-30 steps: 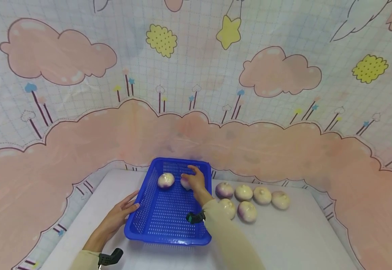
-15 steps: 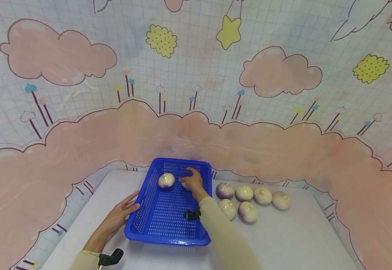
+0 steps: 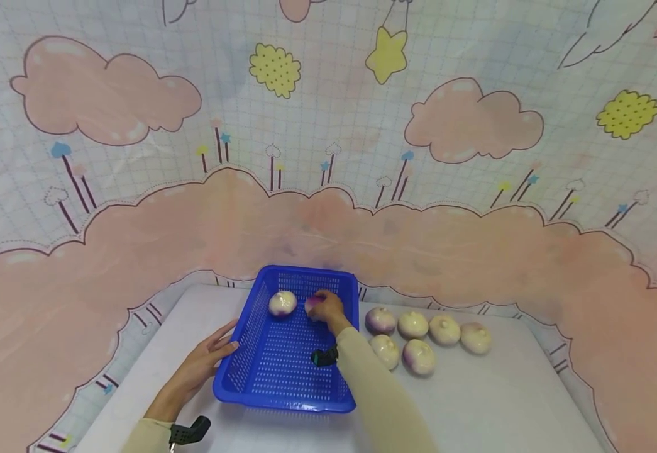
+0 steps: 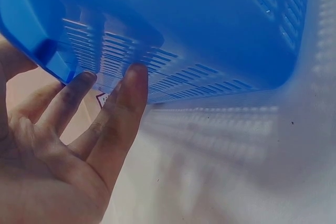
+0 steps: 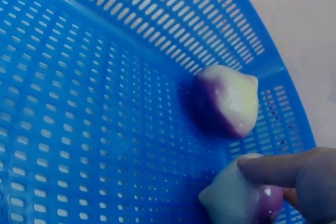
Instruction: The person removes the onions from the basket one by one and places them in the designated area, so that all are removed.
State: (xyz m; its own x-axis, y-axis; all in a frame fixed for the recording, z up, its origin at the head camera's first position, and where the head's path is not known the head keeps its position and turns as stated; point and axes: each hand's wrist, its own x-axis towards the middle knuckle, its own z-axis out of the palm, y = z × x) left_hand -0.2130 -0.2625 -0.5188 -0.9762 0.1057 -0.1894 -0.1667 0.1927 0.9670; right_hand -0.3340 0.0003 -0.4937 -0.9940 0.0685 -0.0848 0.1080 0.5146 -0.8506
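A blue perforated plastic basket stands on the white table. My left hand is at its left side, thumb at the rim; in the left wrist view, nearly straight fingers touch the slotted outer wall. Inside, my right hand holds a white-and-purple turnip near the far right corner. The finger and thumb lie against its side, and the rest of that hand is cut off in the right wrist view. A second turnip sits at the far left of the basket floor.
Several more glossy turnips lie on the table right of the basket, in two rows close to its right wall. A cloth backdrop with clouds rises behind the table's far edge.
My right fingers have closed in on the turnip, whose purple side now shows. The index finger, stretched out earlier, has come down. My left hand and the basket stay nearly the same.
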